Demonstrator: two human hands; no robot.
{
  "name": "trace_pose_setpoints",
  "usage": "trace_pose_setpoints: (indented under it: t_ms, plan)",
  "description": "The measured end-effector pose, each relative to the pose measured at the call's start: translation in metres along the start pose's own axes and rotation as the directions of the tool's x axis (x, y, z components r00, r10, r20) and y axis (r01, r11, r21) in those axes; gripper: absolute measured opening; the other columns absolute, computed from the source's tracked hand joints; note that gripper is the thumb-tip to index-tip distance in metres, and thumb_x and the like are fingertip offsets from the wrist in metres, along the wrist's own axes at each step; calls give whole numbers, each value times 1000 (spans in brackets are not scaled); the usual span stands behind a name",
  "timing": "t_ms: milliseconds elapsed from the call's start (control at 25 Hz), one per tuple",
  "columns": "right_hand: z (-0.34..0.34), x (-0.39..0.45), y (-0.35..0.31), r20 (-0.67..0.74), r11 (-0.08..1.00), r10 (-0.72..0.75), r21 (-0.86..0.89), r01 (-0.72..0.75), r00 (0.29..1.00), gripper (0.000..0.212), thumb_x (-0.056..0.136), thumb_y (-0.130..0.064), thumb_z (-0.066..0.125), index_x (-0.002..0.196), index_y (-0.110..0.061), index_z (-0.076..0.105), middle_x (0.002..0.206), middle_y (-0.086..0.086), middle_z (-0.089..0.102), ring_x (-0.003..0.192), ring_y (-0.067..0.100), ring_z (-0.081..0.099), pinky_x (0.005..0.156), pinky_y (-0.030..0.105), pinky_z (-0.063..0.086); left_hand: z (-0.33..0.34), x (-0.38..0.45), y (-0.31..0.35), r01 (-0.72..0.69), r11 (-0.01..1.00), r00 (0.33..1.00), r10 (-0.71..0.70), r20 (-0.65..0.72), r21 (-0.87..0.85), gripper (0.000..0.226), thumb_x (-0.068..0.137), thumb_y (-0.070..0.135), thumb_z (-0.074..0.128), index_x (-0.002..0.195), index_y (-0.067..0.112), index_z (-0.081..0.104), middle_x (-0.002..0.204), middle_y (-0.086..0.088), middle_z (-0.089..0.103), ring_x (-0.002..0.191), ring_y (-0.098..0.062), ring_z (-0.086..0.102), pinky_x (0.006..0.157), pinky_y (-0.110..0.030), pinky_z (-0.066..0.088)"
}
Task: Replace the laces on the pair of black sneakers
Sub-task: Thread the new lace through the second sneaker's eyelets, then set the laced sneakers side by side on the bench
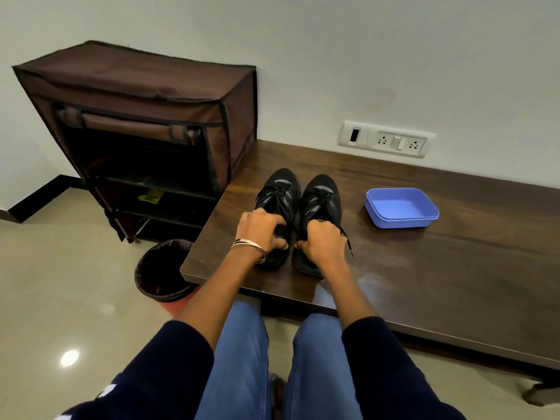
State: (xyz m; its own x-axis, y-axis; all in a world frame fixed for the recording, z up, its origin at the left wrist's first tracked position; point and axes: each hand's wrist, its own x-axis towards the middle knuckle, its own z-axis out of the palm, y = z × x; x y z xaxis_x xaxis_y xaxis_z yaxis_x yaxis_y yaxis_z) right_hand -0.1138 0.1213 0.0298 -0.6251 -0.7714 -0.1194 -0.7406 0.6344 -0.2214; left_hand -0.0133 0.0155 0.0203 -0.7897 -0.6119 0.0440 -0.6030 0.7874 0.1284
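L hand (260, 228) grips L sneaker (278, 192) | R hand (322, 241) grips R sneaker (322, 195) | wood table (424, 268)

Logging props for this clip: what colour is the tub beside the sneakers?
The tub is blue, seen clearly in the head view.

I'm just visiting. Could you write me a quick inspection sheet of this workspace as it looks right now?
Surface: dark wooden table, against the wall.
Job's things: left sneaker and right sneaker, side by side, toes to the wall, black laces in.
Clutter: empty blue tub, right of the sneakers.
Grippers: left hand grips the left sneaker's collar; right hand grips the right sneaker's.
Cables: nothing seen; wall socket panel unused.
Surroundings: brown fabric shoe rack, lined bin, tiled floor.
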Motion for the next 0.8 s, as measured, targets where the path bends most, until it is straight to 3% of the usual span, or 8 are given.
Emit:
trace_pose_setpoints:
  t_ms: [120,240,400,480,560,640,800]
  plan:
    - [-2,30,6,-3,999,-12,-43,12,1000,38,87,-36,69,109,-9,55,113,17,61,109,40,56,91,53,47,18,29,-11,-133,982,988,121,-93,-131,52,73,46,72,116,16,65,114,-6,67,107,-26,60,95,-34,38]
    - [4,54,13,7,998,17,-64,-16,1000,41,85,-38,70,110,-9,57,112,18,61,109,42,56,89,50,45,44,43,-15,-188,956,965,137,-221,-226,48,66,48,62,96,11,66,93,-7,68,83,-32,65,65,-36,50]
    - [5,57,12,75,995,55,-87,-48,996,43,84,-34,70,118,-11,55,109,15,64,106,37,59,89,48,48,46,42,-12,-145,956,979,100,-179,-256,40,63,36,72,90,8,64,84,-9,66,78,-32,64,65,-33,46]
    - [2,56,9,141,994,66,-98,-53,988,51,85,-31,70,127,-10,50,113,14,62,112,34,56,92,49,46,35,43,-7,-96,961,995,84,-57,-261,41,67,29,79,96,5,63,91,-13,65,85,-34,62,74,-35,43]
    - [-4,58,8,231,994,69,-93,-48,971,54,88,-23,67,134,-7,42,120,15,58,119,34,50,95,51,43,18,47,-1,-44,978,986,76,149,-205,47,79,32,71,114,3,58,111,-15,61,104,-34,56,89,-34,39]
    - [-12,60,7,331,995,71,-91,-43,941,56,90,-15,62,139,-5,36,126,17,55,124,34,45,98,54,41,0,52,6,-16,998,937,38,346,-65,54,87,37,62,128,3,49,126,-15,54,118,-32,47,99,-34,35]
    - [-21,67,5,519,995,97,-80,-65,849,74,89,-18,65,147,-3,21,133,19,51,133,35,36,103,59,38,-21,66,15,18,999,798,-39,602,40,56,86,32,65,128,-1,46,124,-21,56,119,-36,48,100,-40,39]
